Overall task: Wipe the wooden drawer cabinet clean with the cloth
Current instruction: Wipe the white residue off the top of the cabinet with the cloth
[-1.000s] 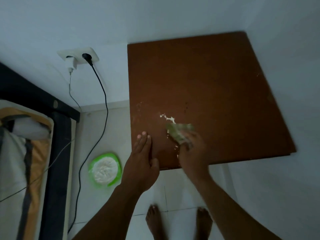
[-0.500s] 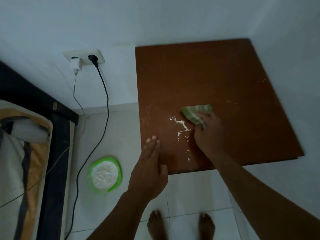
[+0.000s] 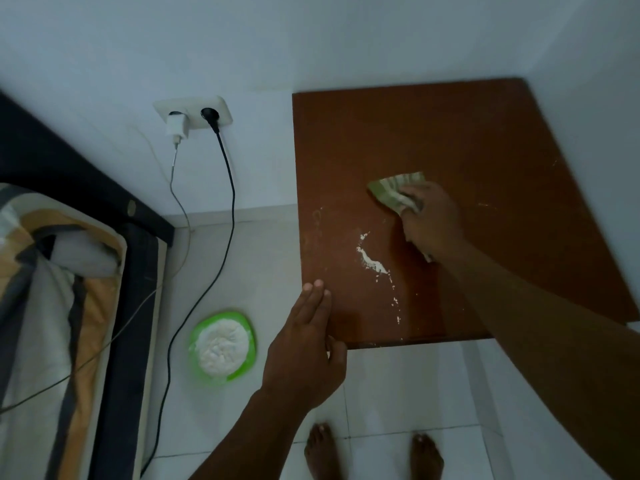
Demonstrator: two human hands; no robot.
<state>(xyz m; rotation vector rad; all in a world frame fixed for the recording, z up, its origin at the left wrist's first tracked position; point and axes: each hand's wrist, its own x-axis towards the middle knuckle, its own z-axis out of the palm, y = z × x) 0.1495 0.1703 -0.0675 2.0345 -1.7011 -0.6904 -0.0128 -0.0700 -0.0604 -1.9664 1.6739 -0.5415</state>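
The brown wooden cabinet top (image 3: 467, 140) fills the upper right, set in a corner between two white walls. My right hand (image 3: 431, 223) presses a crumpled green cloth (image 3: 393, 194) onto the middle of the top. A streak of white powder (image 3: 372, 261) lies on the wood just left of that hand, with small specks trailing toward the front edge. My left hand (image 3: 304, 344) lies flat with fingers together on the cabinet's front left corner, holding nothing.
A green plate heaped with white powder (image 3: 221, 344) sits on the tiled floor left of the cabinet. A wall socket (image 3: 194, 114) holds a white charger and a black plug, cables hanging down. A dark-framed bed (image 3: 69, 306) is at left. My bare feet (image 3: 374, 455) stand on the tiles.
My right hand has slid the cloth away from the front edge toward the middle of the top, uncovering the powder streak. My left hand has stayed at the front left corner.
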